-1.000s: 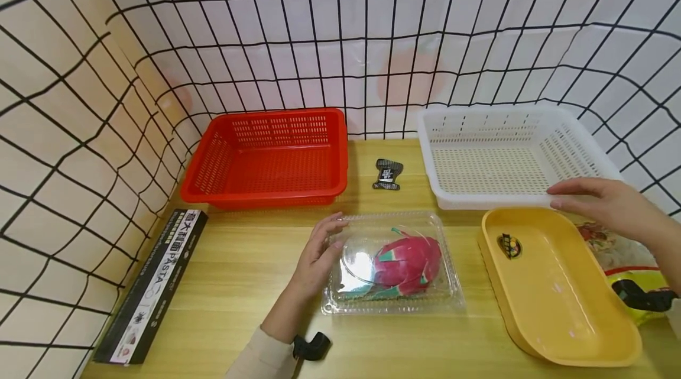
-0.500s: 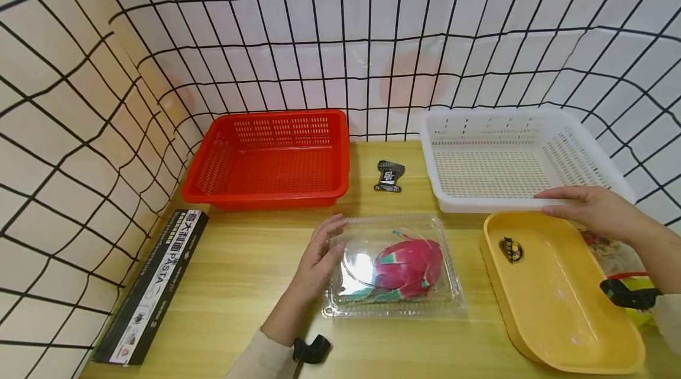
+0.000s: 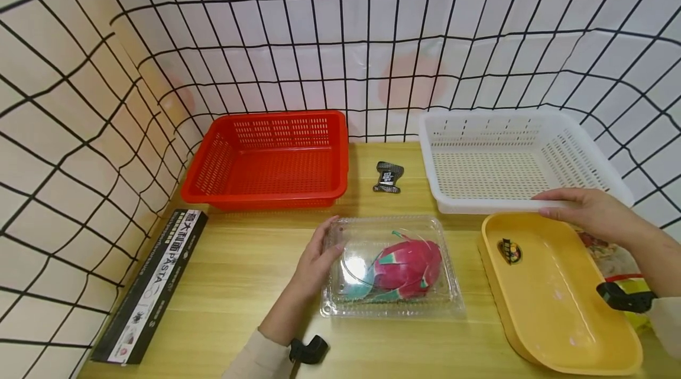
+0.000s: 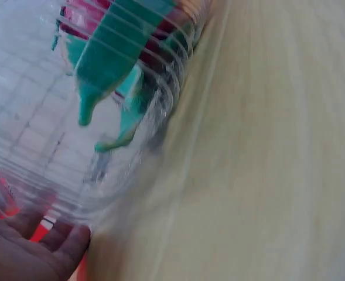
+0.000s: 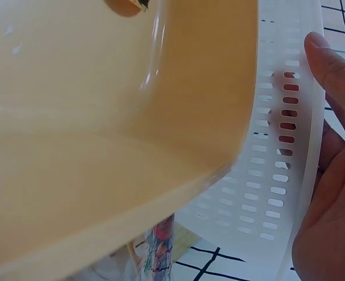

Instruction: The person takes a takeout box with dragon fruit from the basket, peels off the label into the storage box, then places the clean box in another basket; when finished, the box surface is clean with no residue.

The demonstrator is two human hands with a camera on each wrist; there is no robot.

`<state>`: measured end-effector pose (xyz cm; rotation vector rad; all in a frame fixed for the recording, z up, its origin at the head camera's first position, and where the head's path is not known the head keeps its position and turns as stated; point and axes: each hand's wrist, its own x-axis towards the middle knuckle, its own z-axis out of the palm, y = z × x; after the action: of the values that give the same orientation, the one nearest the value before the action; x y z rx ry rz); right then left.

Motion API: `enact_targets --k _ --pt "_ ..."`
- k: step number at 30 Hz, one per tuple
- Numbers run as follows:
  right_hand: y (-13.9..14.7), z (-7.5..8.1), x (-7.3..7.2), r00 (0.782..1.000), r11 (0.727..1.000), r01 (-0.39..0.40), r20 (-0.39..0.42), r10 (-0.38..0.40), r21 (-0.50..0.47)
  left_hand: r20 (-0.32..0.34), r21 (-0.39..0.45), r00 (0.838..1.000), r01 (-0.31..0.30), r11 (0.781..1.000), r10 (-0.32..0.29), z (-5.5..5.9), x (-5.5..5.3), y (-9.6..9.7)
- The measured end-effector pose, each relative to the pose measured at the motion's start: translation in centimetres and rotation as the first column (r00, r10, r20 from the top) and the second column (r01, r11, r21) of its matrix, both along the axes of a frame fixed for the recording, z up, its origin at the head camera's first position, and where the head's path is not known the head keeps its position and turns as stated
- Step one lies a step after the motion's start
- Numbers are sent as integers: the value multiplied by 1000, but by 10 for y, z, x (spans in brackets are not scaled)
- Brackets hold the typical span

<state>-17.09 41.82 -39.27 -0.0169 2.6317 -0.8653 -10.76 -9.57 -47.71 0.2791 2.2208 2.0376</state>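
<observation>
A clear plastic clamshell box (image 3: 396, 305) lies on the table with a pink and green dragon fruit (image 3: 407, 266) inside it. My left hand (image 3: 315, 263) rests against the box's left side, with the thumb at the lid's edge and the fingers near the far-left corner. My right hand (image 3: 598, 213) pinches the near rim of a white perforated basket (image 3: 489, 204). In the right wrist view the thumb (image 5: 330, 61) lies on the near side of the basket wall, and fingers show through its slots.
An orange-yellow tray (image 3: 558, 308) stands close in front of the white basket. A colourful bag (image 3: 617, 261) lies partly hidden beside it. A red basket (image 3: 266, 198), a black pasta box (image 3: 154, 284) and a small black wrapper (image 3: 388, 177) are also on the table. Black wire mesh (image 3: 367, 42) borders the back.
My right hand has moved slightly left and down onto the white basket's rim. The left hand has stayed at the clear box, its fingers shifting a little at the edge.
</observation>
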Motion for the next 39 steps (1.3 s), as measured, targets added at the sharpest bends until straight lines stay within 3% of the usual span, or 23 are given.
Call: enact_targets --k 6,15,21,30,39 --pt "-1 0 2 1000 1000 6 -8 -6 11 11 50 999 33 998 -34 9 0 4" --pt "-1 1 2 1000 1000 8 -12 -8 14 -7 -61 997 72 996 -72 38 5 -2" --pt "-1 -1 3 1000 1000 7 -18 -7 8 5 -38 996 91 995 -91 49 3 -11" --pt "0 -3 3 1000 1000 24 -5 -24 -20 39 96 999 8 995 -12 46 -3 -18" --pt "0 -3 3 999 999 31 19 -30 -42 81 163 991 -115 980 103 60 -11 -8"
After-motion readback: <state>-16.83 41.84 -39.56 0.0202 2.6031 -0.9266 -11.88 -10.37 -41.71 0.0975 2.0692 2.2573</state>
